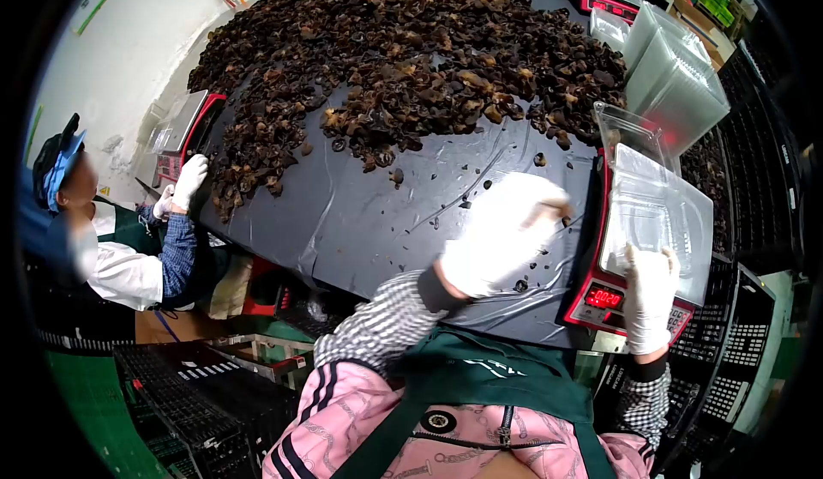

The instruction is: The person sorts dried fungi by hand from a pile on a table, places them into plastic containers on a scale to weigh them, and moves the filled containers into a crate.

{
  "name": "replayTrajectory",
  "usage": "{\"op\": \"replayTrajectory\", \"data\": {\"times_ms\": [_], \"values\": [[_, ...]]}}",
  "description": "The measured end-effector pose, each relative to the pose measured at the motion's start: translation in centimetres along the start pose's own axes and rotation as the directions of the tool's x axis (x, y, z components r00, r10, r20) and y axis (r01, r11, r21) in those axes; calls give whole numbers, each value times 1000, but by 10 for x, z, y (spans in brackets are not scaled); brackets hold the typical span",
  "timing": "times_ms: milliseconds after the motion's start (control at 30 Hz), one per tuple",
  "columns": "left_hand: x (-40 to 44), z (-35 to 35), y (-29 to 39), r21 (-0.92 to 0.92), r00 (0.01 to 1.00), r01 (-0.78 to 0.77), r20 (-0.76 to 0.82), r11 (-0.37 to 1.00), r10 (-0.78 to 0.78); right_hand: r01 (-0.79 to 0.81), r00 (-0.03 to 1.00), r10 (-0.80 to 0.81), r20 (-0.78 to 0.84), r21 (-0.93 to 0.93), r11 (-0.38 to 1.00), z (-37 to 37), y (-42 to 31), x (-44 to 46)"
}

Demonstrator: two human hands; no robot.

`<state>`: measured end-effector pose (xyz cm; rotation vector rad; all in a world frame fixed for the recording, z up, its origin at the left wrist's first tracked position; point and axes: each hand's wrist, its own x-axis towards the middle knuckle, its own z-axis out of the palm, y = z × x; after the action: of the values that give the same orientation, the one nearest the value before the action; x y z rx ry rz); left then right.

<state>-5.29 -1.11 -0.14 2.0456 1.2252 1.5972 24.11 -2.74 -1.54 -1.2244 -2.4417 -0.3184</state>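
Head view: the white-gloved right hand (650,299) is at the near edge of a clear plastic tray (643,222), with its fingers reaching forward and slightly apart; whether they grip the rim cannot be told. The tray lies flat on the plate of a red digital scale (591,303), its long axis seeming to run away from the person, though glare blurs its outline. Red digits glow on the scale's near side.

The white-gloved left hand (506,234) is over the black-covered table (369,230), left of the scale, and is blurred by motion. Something brown shows at its fingers, which look partly curled; how firmly they close cannot be told.

Small dark crumbs are scattered around this hand. Farther out, a wide heap of dried, dark brown fungus-like pieces (411,67) covers the far part of the table. Beyond the tray, a clear lid-like container (634,127) leans at a tilt, near tall stacks of clear containers (677,76). At the left side, a co-worker (129,256) in white gloves is beside another red scale (184,127).
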Motion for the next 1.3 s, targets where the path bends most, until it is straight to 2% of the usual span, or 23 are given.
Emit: {"op": "replayTrajectory", "data": {"times_ms": [33, 100, 133, 167, 233, 267, 400, 467, 567, 600, 667, 700, 800, 833, 900, 933, 967, 1033, 1067, 1100, 1133, 1200, 1300], "values": [[9, 22, 18, -135, 996, 24, 85, 991, -13, -9, 1000, 9, 8, -13, 1000, 5, -6, -4], [22, 80, 27, -214, 981, -90, 149, 973, 123, -35, 999, 35, -3, -22, 999, 13, -15, -9], [29, 100, 32, -149, 960, -69, 260, 986, 106, -37, 998, 38, 50, -27, 999, 19, -12, -18], [36, 117, 37, -80, 927, -57, 366, 995, 82, -36, 999, 36, -1, -83, 996, 27, -13, -18], [38, 154, 25, -71, 883, -98, 455, 993, 120, -60, 998, 59, -28, -15, 998, 29, -11, -25], [38, 170, 19, -21, 836, -81, 542, 996, 79, -76, 997, 76, -26, -16, 997, 30, -10, -29], [41, 156, 31, 16, 814, -125, 574, 992, 94, -125, 989, 118, -86, -71, 990, 32, -7, -31], [37, 147, 27, -63, 849, -187, 493, 980, 193, -156, 981, 143, -131, -91, 984, 28, -8, -28], [45, 130, 7, -121, 885, -299, 335, 946, 323, -193, 981, 192, -27, -64, 979, 22, -9, -31], [48, 124, -8, -92, 911, -261, 304, 961, 277, -191, 978, 188, -89, -18, 981, 21, -12, -27], [50, 124, -40, -2, 953, -162, 260, 987, 157, -212, 973, 210, -93, -10, 977, 19, -15, -25], [53, 121, -40, -25, 958, 10, 287, 1000, -2, -222, 971, 220, -95, -7, 975, 20, -16, -23], [51, 134, -11, -450, 956, 237, 267, 861, -124, -231, 971, 231, -66, 1, 973, 18, -17, -22], [57, 134, -3, -492, 937, 296, 315, 819, -150, -239, 969, 239, -59, 6, 971, 15, -18, -21], [78, 126, 10, -473, 752, 644, 535, 602, -384, -260, 965, 260, -43, 12, 966, 12, -21, -19], [81, 135, 6, -547, 842, 531, 425, 647, -332, -284, 958, 284, -35, 9, 959, 9, -25, -16], [86, 140, 16, -650, 882, 472, 341, 596, -326, -296, 955, 297, -25, 11, 955, 7, -27, -14], [93, 148, 32, -563, 992, 92, 120, 822, -29, -299, 954, 299, -21, 6, 954, 11, -25, -18], [91, 153, 37, -562, 967, 139, 253, 815, 10, -297, 954, 298, -29, 11, 955, 15, -23, -23], [86, 163, 37, -534, 957, 40, 265, 845, 122, -294, 955, 295, -42, 17, 956, 18, -21, -23], [79, 166, 37, -472, 927, -5, 328, 882, 181, -317, 948, 317, -1, -39, 948, 12, -25, -17], [76, 164, 33, -396, 853, -83, 446, 914, 271, -322, 947, 321, -27, -10, 947, 12, -25, -21], [81, 167, -10, -362, 920, -277, 166, 890, 354, -346, 938, 346, -34, 12, 938, 7, -24, -22]]}}
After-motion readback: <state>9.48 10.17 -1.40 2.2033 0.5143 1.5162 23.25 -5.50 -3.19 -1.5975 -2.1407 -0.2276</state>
